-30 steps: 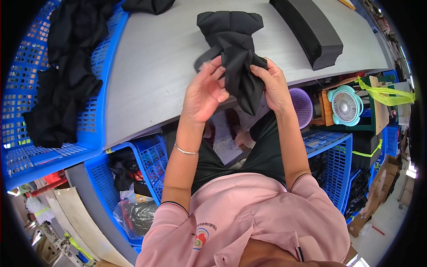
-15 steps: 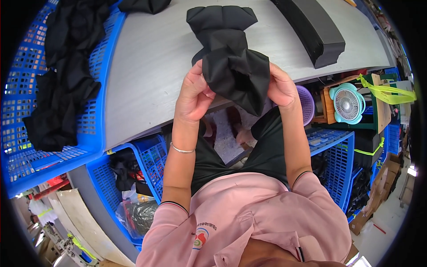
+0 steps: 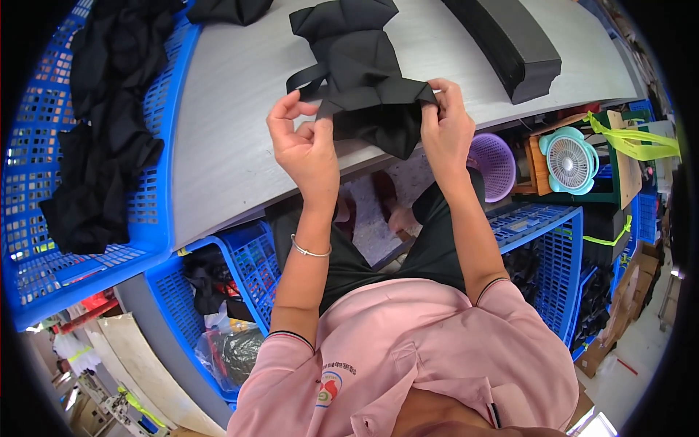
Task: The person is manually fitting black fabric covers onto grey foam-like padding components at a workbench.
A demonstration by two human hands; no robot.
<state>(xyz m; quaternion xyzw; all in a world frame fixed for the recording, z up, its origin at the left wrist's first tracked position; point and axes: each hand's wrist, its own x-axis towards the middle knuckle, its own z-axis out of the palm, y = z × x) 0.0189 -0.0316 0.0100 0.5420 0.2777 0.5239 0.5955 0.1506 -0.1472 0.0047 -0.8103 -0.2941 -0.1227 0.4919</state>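
A black fabric piece point(image 3: 360, 62) with an open, bag-like mouth lies along the near part of the grey table, its mouth held up at the front edge. My left hand point(image 3: 304, 142) pinches the left side of the mouth between thumb and fingers. On the right side, my right hand point(image 3: 445, 131) grips the rim, with the thumb toward the inside. A black strap loop point(image 3: 307, 76) sticks out from the fabric, just beyond my left fingers. The inside of the mouth is dark and its depth is hidden.
The grey table point(image 3: 226, 131) bears a long black padded block point(image 3: 513, 51) at right and more black fabric point(image 3: 229, 9) at far left. A blue basket point(image 3: 156, 182) holding black cloth stands left. Below right are a purple basket point(image 3: 492, 167) and a turquoise fan point(image 3: 570, 161).
Both hands have shifted their grip along the mouth, which now spreads wider with its rim folded outward. The fabric has moved slightly left and away, and the strap loop has come into view.
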